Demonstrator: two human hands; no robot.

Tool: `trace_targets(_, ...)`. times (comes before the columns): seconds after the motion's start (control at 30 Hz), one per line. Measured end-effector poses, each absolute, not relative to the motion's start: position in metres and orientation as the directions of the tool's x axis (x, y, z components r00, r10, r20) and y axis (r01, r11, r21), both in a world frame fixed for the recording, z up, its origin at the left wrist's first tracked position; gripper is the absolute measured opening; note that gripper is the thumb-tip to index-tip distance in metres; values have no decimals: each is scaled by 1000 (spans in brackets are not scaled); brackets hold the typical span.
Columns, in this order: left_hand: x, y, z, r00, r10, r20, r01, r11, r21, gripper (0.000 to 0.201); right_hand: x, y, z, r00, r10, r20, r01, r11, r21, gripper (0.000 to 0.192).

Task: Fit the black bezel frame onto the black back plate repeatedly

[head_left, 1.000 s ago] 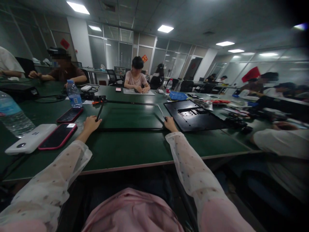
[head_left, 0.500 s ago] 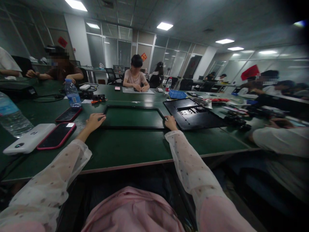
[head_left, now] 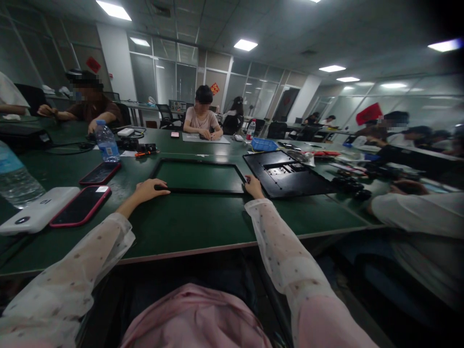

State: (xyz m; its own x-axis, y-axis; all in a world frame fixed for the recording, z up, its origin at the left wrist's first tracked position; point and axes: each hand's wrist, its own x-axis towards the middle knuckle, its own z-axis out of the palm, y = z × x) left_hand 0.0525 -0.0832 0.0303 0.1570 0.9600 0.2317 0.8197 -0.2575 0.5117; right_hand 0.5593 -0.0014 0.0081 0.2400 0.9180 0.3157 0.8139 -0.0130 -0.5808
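Note:
A thin black rectangular frame (head_left: 206, 191), like a monitor bezel, lies on the green table with the tabletop showing through its opening. At its near left corner is my left hand (head_left: 149, 190), thumb and fingers closed about the near rail. My right hand (head_left: 253, 186) grips the right side of the frame near the front corner, fingers bent around it. Just right of that hand lies a black panel (head_left: 290, 181), which looks like a monitor's back cover, with a recess and metal parts in its middle.
Left on the table (head_left: 203, 232) are two phones (head_left: 80, 207), a white power bank (head_left: 39, 210) and water bottles (head_left: 107, 142). A blue basket (head_left: 264, 144) stands behind the panel. Cables and black parts (head_left: 353, 187) lie to the right. A co-worker (head_left: 203, 116) sits opposite; another person's sleeve (head_left: 416, 212) is close on the right.
My left hand has slid from the frame's left side to its near left corner and along the near rail. My right hand stays on the right side. The view has shifted slightly.

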Motion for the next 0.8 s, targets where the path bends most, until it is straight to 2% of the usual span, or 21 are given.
trace_targets(0.17,42,-73,19,144,964,223,854,-235,464,57,560,5,3,244,906,345,726,65,-685,51)
trace_targets(0.37,35,-68,14,83,967,243,854,-195,482,60,552,-1,10,284,890,355,701,60,-710,49)
trace_targets(0.43,34,-68,15,79,968,239,846,-192,497,60,550,-10,20,401,815,418,722,0,-692,57)
trace_targets(0.5,34,-69,15,75,968,239,836,-192,515,60,553,-22,31,539,696,475,726,-98,-680,68)
trace_targets(0.57,34,-70,17,62,968,244,820,-188,540,60,564,-36,41,636,594,492,692,-158,-704,73)
trace_targets(0.63,34,-71,17,41,965,257,795,-188,577,59,582,-50,47,733,510,449,619,-227,-752,77)
trace_targets(0.7,33,-71,18,18,960,281,755,-197,625,59,605,-62,49,789,470,397,555,-264,-789,75)
trace_targets(0.77,32,-71,18,-9,953,304,707,-209,676,61,629,-70,48,847,362,389,502,-305,-809,71)
trace_targets(0.8,32,-71,18,-29,950,310,683,-208,700,61,640,-72,47,837,377,398,515,-292,-806,68)
